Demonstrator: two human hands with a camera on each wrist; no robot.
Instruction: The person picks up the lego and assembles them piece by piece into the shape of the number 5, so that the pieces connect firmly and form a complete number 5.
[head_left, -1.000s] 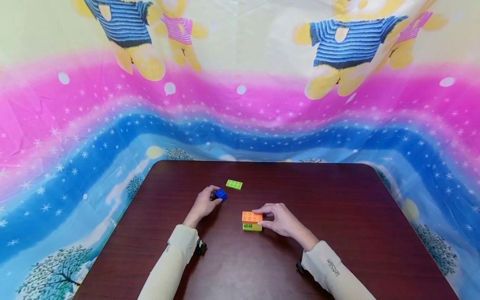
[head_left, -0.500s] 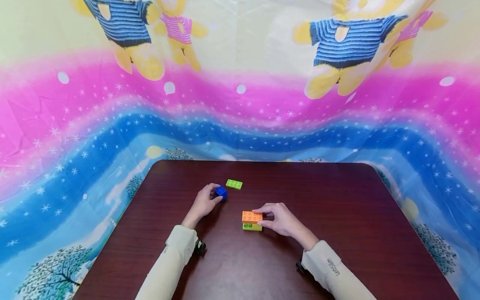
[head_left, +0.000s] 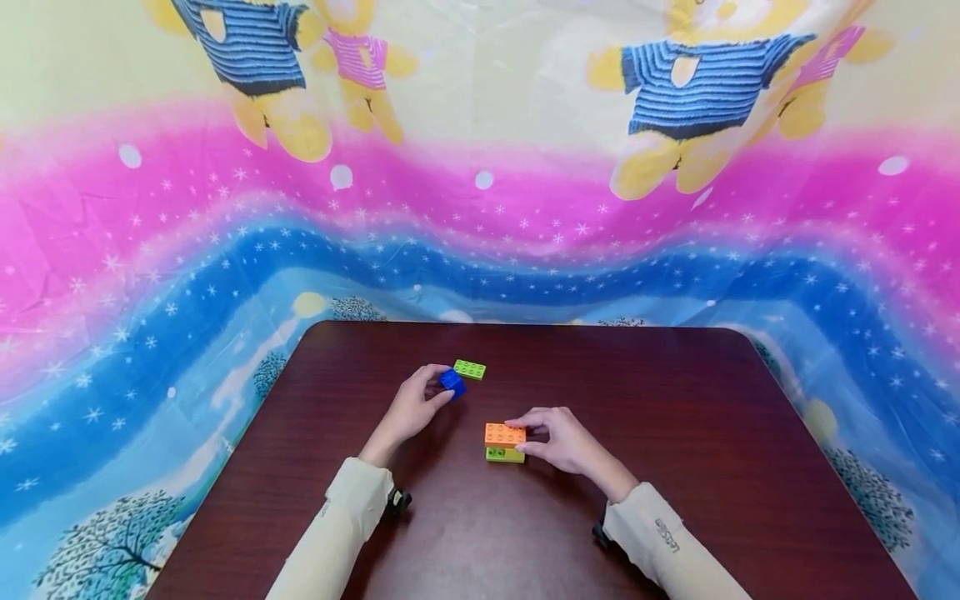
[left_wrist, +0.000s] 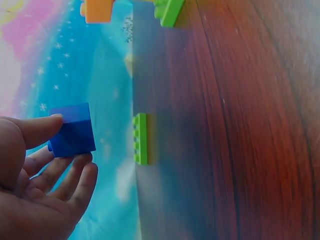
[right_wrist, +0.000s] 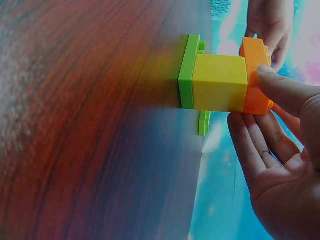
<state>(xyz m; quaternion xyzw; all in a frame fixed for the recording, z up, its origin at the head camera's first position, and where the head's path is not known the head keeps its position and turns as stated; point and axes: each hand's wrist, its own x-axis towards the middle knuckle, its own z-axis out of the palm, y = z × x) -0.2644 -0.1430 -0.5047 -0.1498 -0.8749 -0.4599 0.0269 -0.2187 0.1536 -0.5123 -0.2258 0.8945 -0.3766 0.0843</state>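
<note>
Between thumb and fingertips my left hand (head_left: 411, 407) pinches a blue building block (left_wrist: 74, 131), held up off the table in the left wrist view. My right hand (head_left: 567, 442) holds an orange building block (head_left: 504, 433) by its right end. That orange block tops a small stack: beneath it is a yellow block (right_wrist: 220, 82), and a flat green block (right_wrist: 188, 72) forms the base on the table. The yellow block sits under one end, so the orange one overhangs the other. A second flat green block (head_left: 470, 369) lies studs up just beyond the left hand.
A dark reddish-brown table (head_left: 675, 400) with rounded far corners carries everything. Behind and around it hangs a printed cloth (head_left: 480, 208) with bears and snowflakes. Dark devices are strapped to both wrists, below pale sleeves (head_left: 330, 517).
My left hand has shifted a little right and away, and the blue block has risen and tilted in its fingers. The right hand and the stack have stayed still.
</note>
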